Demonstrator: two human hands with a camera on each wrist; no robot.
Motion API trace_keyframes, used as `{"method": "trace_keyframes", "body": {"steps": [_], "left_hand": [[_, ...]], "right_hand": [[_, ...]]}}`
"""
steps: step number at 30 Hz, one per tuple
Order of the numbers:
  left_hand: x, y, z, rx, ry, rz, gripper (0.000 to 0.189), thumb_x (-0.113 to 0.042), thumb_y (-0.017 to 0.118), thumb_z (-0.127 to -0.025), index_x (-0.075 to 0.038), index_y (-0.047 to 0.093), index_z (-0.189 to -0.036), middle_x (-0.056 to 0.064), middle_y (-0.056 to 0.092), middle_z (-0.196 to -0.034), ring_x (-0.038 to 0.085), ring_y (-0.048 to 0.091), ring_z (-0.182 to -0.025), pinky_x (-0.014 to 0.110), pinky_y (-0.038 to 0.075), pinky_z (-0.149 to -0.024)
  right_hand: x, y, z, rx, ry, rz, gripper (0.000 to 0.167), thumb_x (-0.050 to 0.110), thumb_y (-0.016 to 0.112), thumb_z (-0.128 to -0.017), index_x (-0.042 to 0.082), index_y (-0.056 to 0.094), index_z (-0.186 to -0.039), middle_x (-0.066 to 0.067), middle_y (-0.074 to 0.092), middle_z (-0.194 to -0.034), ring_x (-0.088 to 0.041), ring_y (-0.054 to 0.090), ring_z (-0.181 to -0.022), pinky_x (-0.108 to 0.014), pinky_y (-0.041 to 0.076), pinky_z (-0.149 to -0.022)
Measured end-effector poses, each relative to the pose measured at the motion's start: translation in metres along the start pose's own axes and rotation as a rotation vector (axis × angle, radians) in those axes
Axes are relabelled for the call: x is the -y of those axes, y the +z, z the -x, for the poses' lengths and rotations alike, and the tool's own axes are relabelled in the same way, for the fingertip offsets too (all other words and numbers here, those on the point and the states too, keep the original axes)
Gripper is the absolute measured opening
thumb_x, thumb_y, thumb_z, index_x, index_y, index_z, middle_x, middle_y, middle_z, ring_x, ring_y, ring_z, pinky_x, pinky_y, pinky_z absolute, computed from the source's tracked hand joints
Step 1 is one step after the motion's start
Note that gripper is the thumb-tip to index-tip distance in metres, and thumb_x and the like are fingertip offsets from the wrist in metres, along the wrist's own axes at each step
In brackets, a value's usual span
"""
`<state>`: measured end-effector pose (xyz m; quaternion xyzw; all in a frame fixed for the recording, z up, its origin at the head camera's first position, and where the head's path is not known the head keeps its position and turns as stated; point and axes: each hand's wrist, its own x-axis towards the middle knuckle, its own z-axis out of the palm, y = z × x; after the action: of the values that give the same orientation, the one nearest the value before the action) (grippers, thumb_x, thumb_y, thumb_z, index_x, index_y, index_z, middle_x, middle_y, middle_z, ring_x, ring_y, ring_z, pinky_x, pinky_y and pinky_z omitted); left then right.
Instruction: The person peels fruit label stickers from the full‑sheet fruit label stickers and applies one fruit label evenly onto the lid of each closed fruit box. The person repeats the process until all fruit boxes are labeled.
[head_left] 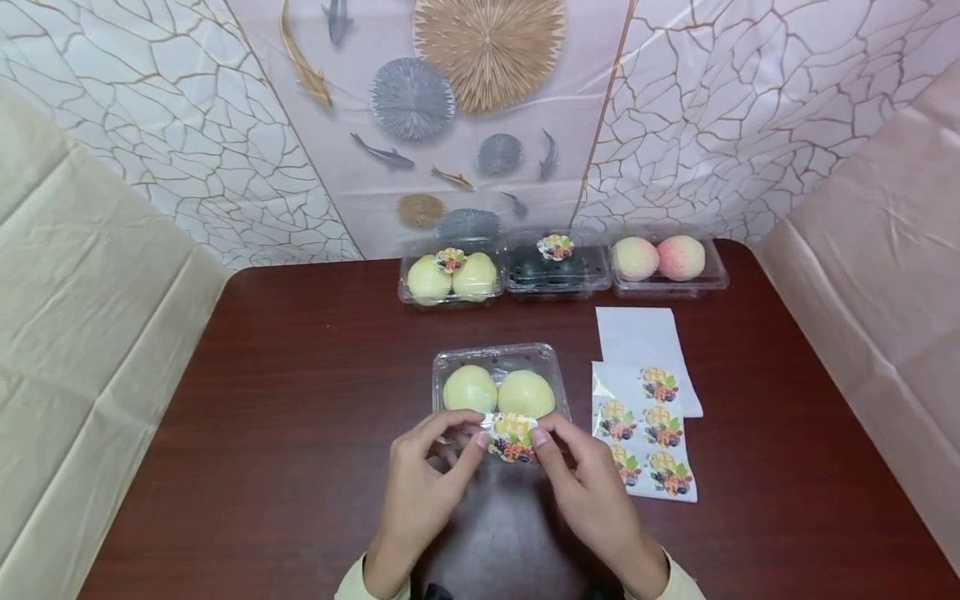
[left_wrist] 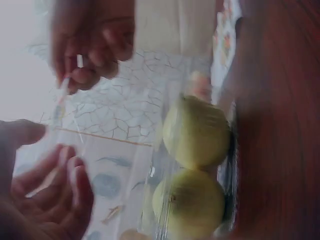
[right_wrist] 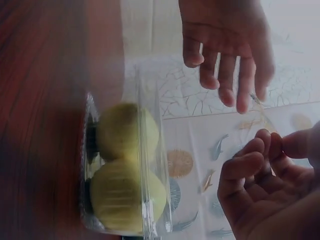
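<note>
In the head view a fruit-print sticker [head_left: 513,438] is held up between both hands, in front of a clear plastic box [head_left: 491,350]. The thumb and fingers of my right hand [head_left: 588,483] pinch its right edge. At its left edge, my left hand [head_left: 427,479] holds it lightly between thumb and index finger. Two pale yellow-green round fruits [head_left: 470,389] lie in the box; the sticker and fingers hide its near side. Both wrist views are dim and blurred, showing the sticker [right_wrist: 264,114] almost edge-on.
Right of the box lies a sheet of fruit stickers [head_left: 637,433], overlapping a plain white sheet [head_left: 637,333]. Along the back edge stand a stickered box of yellow fruits [head_left: 430,280], a stickered box of dark fruits [head_left: 555,271] and a box of pink-and-white fruits [head_left: 681,257].
</note>
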<state>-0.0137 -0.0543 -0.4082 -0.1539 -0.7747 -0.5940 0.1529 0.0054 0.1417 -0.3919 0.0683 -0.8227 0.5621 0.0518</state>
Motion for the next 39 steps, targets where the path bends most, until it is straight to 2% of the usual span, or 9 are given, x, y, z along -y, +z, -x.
{"method": "trace_keyframes", "body": {"steps": [2, 4, 6, 9, 11, 17, 21, 30, 39], "left_hand": [[-0.001, 0.000, 0.000, 0.020, -0.124, 0.044, 0.007, -0.009, 0.079, -0.095, -0.014, 0.079, -0.101, -0.003, 0.075, -0.087, 0.011, 0.070, -0.071, 0.026, 0.058, -0.056], [-0.001, 0.002, 0.001, 0.018, -0.190, 0.066, 0.008, -0.008, 0.079, -0.095, -0.016, 0.079, -0.096, -0.003, 0.076, -0.085, 0.012, 0.070, -0.069, 0.027, 0.058, -0.057], [-0.001, 0.004, 0.001, 0.006, -0.228, 0.076, 0.010, -0.006, 0.078, -0.095, -0.016, 0.079, -0.094, -0.002, 0.075, -0.083, 0.012, 0.069, -0.068, 0.026, 0.057, -0.056], [0.002, 0.007, 0.000, -0.013, -0.261, 0.081, 0.010, -0.005, 0.078, -0.094, -0.015, 0.078, -0.092, -0.002, 0.073, -0.081, 0.010, 0.066, -0.065, 0.025, 0.054, -0.054], [0.004, 0.009, -0.001, -0.020, -0.280, 0.087, 0.009, -0.005, 0.077, -0.095, -0.013, 0.077, -0.092, -0.001, 0.072, -0.081, 0.010, 0.065, -0.064, 0.024, 0.053, -0.054], [0.009, 0.008, -0.008, 0.018, -0.319, 0.028, 0.004, -0.009, 0.076, -0.095, -0.011, 0.078, -0.092, -0.001, 0.073, -0.081, 0.010, 0.066, -0.066, 0.024, 0.054, -0.056], [0.011, 0.007, -0.019, 0.032, -0.351, -0.016, 0.003, -0.011, 0.075, -0.095, -0.009, 0.078, -0.095, -0.002, 0.073, -0.081, 0.011, 0.066, -0.067, 0.022, 0.054, -0.060], [0.017, 0.010, -0.048, 0.035, -0.370, -0.230, 0.003, -0.018, 0.076, -0.093, -0.017, 0.079, -0.093, -0.010, 0.074, -0.076, 0.005, 0.066, -0.063, 0.027, 0.052, -0.062], [0.024, 0.009, -0.065, 0.161, -0.302, -0.399, 0.015, -0.022, 0.081, -0.090, -0.017, 0.078, -0.104, -0.013, 0.073, -0.078, 0.001, 0.061, -0.061, 0.033, 0.051, -0.064]], "right_hand": [[-0.003, 0.000, -0.001, 0.004, -0.048, 0.056, 0.018, 0.017, 0.059, -0.110, 0.019, 0.064, -0.093, 0.009, 0.052, -0.073, -0.007, 0.050, -0.064, -0.027, 0.047, -0.058], [-0.005, 0.002, -0.003, -0.010, -0.088, 0.127, 0.015, 0.016, 0.061, -0.108, 0.020, 0.065, -0.095, 0.012, 0.052, -0.074, -0.004, 0.050, -0.065, -0.025, 0.047, -0.058], [-0.008, 0.004, -0.005, -0.041, -0.106, 0.185, 0.010, 0.015, 0.065, -0.106, 0.018, 0.068, -0.097, 0.012, 0.054, -0.077, -0.003, 0.050, -0.066, -0.024, 0.047, -0.059], [-0.009, 0.009, -0.007, -0.089, -0.059, 0.207, 0.002, 0.014, 0.069, -0.104, 0.012, 0.070, -0.104, 0.008, 0.059, -0.082, -0.003, 0.053, -0.069, -0.022, 0.049, -0.060], [-0.010, 0.012, -0.008, -0.118, -0.015, 0.175, 0.010, 0.013, 0.070, -0.103, 0.008, 0.069, -0.112, 0.004, 0.062, -0.088, -0.004, 0.056, -0.071, -0.023, 0.050, -0.061], [-0.013, 0.016, -0.017, -0.151, 0.034, 0.017, 0.009, 0.001, 0.070, -0.100, 0.004, 0.067, -0.108, -0.005, 0.066, -0.085, -0.014, 0.063, -0.061, -0.027, 0.054, -0.051], [-0.015, 0.015, -0.027, -0.131, 0.063, -0.020, 0.003, 0.003, 0.070, -0.101, 0.004, 0.069, -0.104, -0.007, 0.066, -0.082, -0.012, 0.061, -0.059, -0.028, 0.054, -0.050], [-0.022, 0.014, -0.060, -0.092, 0.050, 0.168, 0.003, 0.007, 0.071, -0.100, 0.005, 0.073, -0.100, -0.003, 0.073, -0.085, -0.010, 0.063, -0.070, -0.023, 0.049, -0.063], [-0.025, 0.013, -0.076, -0.047, 0.039, 0.288, 0.010, 0.007, 0.076, -0.097, 0.004, 0.072, -0.106, -0.001, 0.074, -0.081, -0.011, 0.066, -0.070, -0.026, 0.049, -0.063]]}}
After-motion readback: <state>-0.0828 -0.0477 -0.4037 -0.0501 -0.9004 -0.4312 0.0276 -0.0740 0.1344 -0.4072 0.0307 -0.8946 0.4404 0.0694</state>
